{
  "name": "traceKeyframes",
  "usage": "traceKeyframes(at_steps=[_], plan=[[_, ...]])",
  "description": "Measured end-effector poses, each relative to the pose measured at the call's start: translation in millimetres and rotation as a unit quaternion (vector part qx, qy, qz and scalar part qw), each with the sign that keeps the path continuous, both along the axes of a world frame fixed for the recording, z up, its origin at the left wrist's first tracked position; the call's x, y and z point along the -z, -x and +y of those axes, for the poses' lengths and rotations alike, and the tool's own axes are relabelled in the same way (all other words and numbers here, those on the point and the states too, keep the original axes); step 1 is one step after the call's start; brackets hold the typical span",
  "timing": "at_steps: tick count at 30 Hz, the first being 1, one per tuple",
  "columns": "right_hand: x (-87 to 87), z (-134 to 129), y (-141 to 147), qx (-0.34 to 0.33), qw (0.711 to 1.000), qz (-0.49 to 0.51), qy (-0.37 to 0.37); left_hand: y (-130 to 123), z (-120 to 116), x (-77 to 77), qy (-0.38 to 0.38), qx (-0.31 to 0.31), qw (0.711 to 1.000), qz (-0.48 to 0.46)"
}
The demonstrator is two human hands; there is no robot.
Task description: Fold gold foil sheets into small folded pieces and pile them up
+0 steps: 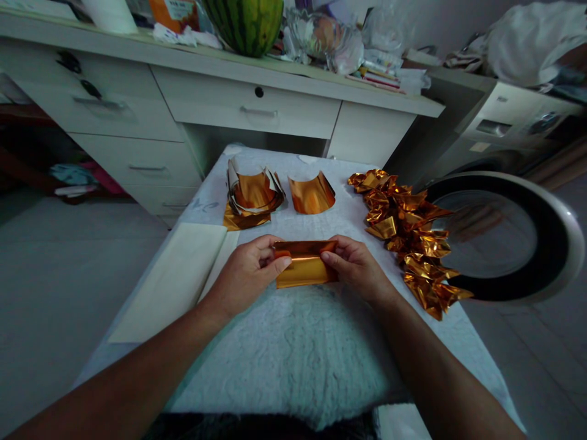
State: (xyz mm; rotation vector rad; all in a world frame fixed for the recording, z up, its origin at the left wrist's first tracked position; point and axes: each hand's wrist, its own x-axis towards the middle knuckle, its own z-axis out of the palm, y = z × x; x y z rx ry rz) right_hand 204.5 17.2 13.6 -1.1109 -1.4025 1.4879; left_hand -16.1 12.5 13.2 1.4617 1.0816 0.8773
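Between my two hands is a sheet of gold foil paper [306,270], its far edge folded or curled over toward me. My left hand [254,263] pinches its left end, thumb on top and fingers behind. At the right end, my right hand [351,260] grips it the same way. Beyond the hands, a single curved gold foil sheet [312,194] lies on the cloth-covered table [275,354]. To its left sits a stack of curled foil sheets [254,190], white backs showing at the edges. Folded gold foil pieces [403,220] form a pile on the right.
A pale paper sheet [169,281] lies along the table's left side. Behind the table stands a white drawer cabinet [247,110] with a watermelon [245,24] on top. At right, the open round door [495,235] of a washing machine [513,122] reaches close to the foil pile.
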Motion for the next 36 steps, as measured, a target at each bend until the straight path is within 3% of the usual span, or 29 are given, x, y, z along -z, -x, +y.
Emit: traceKeyframes(at_steps=[5, 10, 18, 22, 28, 33, 36], plan=[[4.3, 1, -2, 0.003, 1.0, 0.023, -0.002, 0, 1, -2.1, -0.017, -0.016, 0.998, 0.063], [3.5, 2, -4, 0.041, 0.982, -0.112, -0.149, 2, 0, -2.0, -0.197, -0.097, 0.962, 0.163], [5.9, 0, -3, 0.055, 0.907, -0.227, -0.351, 2, -1, 0.0, -0.231, -0.099, 0.962, 0.108], [4.7, -1, -5, 0.033, 0.903, -0.239, -0.356, 3, 1, 1.0, -0.258, -0.057, 0.952, 0.154], [-1.8, -3, -9, -0.055, 0.908, -0.287, -0.3, 5, 1, 2.1, -0.242, 0.04, 0.935, 0.258], [-1.5, -2, -12, -0.117, 0.867, -0.367, -0.317, 6, -1, 4.7, -0.286, 0.071, 0.885, 0.362], [-1.7, -2, -12, -0.123, 0.845, -0.412, -0.317, 5, -2, 4.8, -0.289, 0.072, 0.877, 0.377]])
